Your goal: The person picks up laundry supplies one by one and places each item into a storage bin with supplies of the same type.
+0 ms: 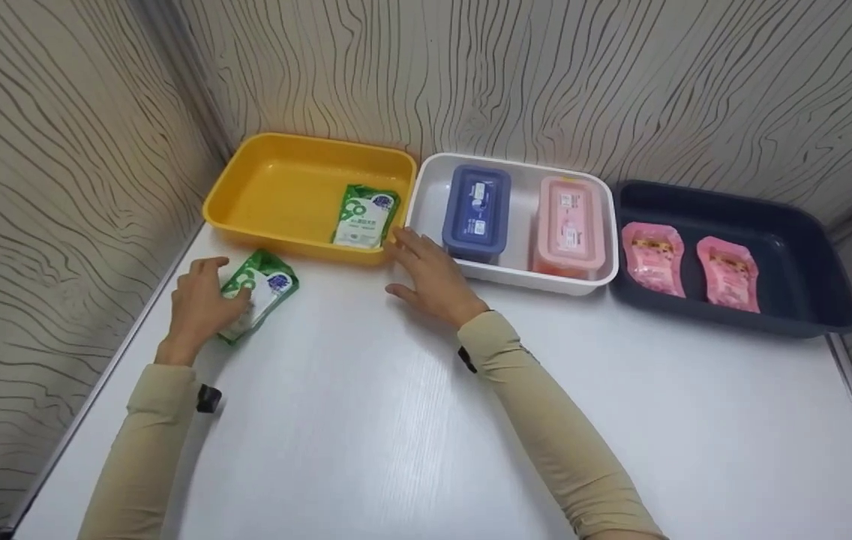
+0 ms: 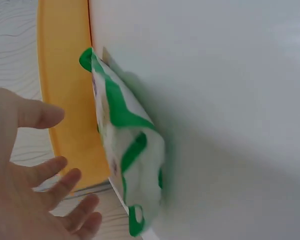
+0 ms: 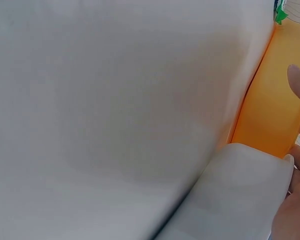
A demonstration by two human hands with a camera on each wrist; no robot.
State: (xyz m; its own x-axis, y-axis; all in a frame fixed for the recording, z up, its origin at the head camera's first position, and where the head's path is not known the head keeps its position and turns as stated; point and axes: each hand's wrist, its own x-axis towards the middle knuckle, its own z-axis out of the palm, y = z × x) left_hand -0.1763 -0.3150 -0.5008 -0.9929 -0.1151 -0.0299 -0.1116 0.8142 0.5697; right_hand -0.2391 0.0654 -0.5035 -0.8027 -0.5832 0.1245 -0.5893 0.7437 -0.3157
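Note:
In the head view my left hand (image 1: 199,304) hovers by a green-and-white soft packet (image 1: 267,294) on the table, its fingers spread and loosely bent. The left wrist view shows a gap between these fingers and the packet (image 2: 125,120). My right hand (image 1: 435,279), fingers extended, is at the neighbouring corners of the yellow tray (image 1: 291,238) and the white tray (image 1: 538,282). Whether it touches a rim, I cannot tell. A similar green-and-white packet (image 1: 364,217) lies inside the yellow tray, at its right end.
Inside the white tray stand a blue lidded box (image 1: 477,210) and a pink lidded box (image 1: 570,221). Two pink packets, one on the left (image 1: 653,259) and one on the right (image 1: 729,274), lie in the dark blue tray (image 1: 756,322). Wood-patterned panels (image 1: 426,75) border the white table (image 1: 366,420).

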